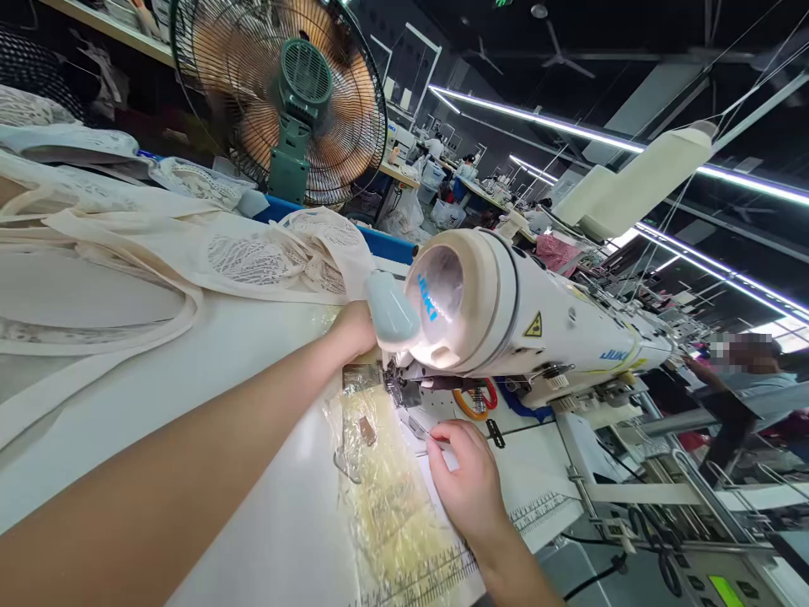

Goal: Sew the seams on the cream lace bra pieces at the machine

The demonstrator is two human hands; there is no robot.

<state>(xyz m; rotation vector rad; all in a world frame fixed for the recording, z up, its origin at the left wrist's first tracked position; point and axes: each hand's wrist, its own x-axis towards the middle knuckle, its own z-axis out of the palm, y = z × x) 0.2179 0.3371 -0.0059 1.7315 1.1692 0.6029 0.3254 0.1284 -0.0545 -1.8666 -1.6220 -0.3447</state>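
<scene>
My left hand (352, 330) reaches to the needle end of a white sewing machine (537, 312). A pale blue-grey cover (392, 312) hides its fingers, and I cannot see what they touch. My right hand (468, 476) is on the near side of the needle area, thumb and forefinger pinched together by a small metal plate (414, 424). Whatever lies in that pinch is too small to make out. Between my arms, yellowed clear film (385, 489) covers the machine bed. The presser foot area (399, 384) sits between both hands, partly in shadow.
Cream lace-trimmed fabric pieces (253, 253) are heaped on the left of the white table (253, 362). Behind them stands a large fan (303, 93). Orange-and-red handles (475, 403) and a black slotted piece (495, 433) lie under the machine arm. Another person (739, 388) is at the right.
</scene>
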